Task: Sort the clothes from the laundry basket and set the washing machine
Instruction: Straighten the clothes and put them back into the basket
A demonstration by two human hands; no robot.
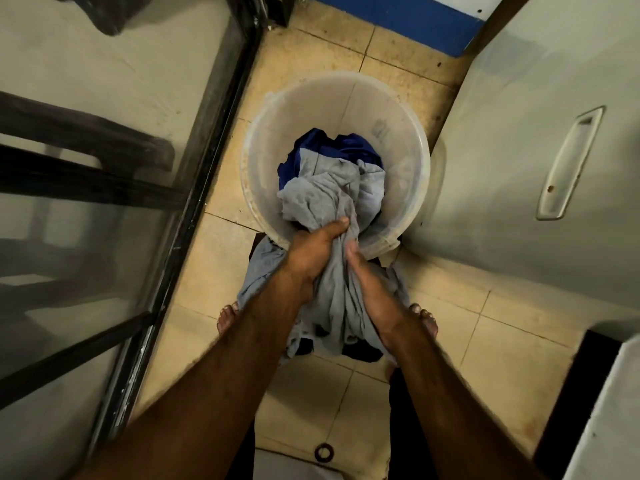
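Gripping grey cloth with left hand and right hand, side by side at near rim of bucket, left farther in. Draped lengthwise from bucket middle over rim toward feet. Probably needs pulling up, back.

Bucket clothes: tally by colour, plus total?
Grey garment: 1, gripped by the left hand and the right hand, trailing over the rim of the bucket
Blue garment: 1, inside the bucket
Total: 2 showing; anything underneath is hidden.
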